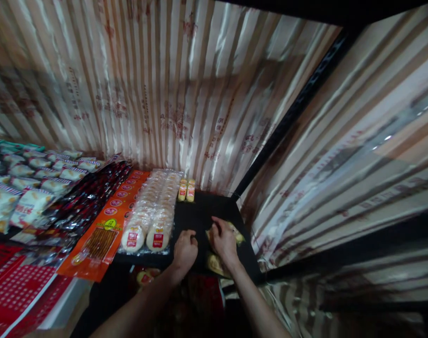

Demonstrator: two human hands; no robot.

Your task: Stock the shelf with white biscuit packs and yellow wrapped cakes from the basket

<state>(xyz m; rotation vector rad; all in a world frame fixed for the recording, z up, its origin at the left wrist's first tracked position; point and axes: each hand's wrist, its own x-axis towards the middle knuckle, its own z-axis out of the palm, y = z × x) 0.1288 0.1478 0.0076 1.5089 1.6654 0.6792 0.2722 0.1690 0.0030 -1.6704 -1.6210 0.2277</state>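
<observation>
My left hand is curled closed above the front part of the black shelf, just right of two rows of clear-wrapped round cakes. No object shows in its fingers. Farther right, my right hand lies over a yellow-wrapped snack packet, its fingers bent around the near side and hiding part of the wrapper. Below that wrist sits another yellow packet, partly covered by the arm. At the back of the shelf, two small yellow packets stand side by side.
Left of the cakes lie orange snack bags, dark shiny packets and several white bags. A red patterned box is at lower left. Striped printed sheeting hangs behind, with a slanted black post at right.
</observation>
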